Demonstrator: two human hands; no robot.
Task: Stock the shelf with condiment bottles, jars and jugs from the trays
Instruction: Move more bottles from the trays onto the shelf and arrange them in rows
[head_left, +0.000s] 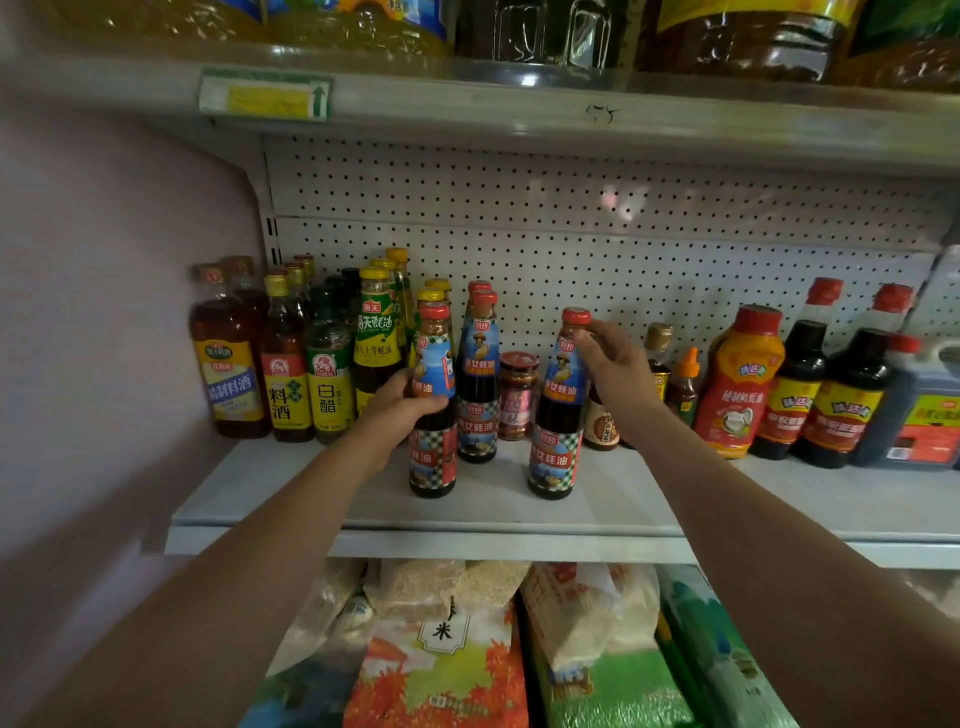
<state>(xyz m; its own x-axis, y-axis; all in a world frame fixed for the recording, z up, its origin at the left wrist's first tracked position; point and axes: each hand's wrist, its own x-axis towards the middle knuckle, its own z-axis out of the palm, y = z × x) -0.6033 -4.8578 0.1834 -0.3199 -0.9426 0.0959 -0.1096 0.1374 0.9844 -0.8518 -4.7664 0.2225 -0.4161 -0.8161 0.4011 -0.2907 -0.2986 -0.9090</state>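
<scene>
Both my hands are at the middle shelf (597, 512), each on a red-capped oyster sauce bottle.

Left hand (402, 402): fingers curled round the waist of the left bottle (434, 400), just under its blue neck label. The bottle stands upright near the shelf's front edge, base on the board. My thumb lies across the front of the glass; the palm is on the bottle's left side, so most of the bottle shows to the right of the grip.

Right hand (613, 364): fingers pinch the neck of the right bottle (560, 410) just below its red cap (575, 316). The hand sits to the bottle's right and above its body. This bottle also stands upright near the front edge, well clear of the left one.

Between and behind the two: another bottle of the same kind (478, 379), with one more like it behind, and a small jar with a red lid (518, 395) just beside it.

Toward the shelf's left end: cooking wine and vinegar bottles (285, 364) in a tight group. Toward the right end: a red squeeze bottle (740, 384), then dark bottles with yellow labels (795, 389).

Shelf below: rice bags (441, 654).
</scene>
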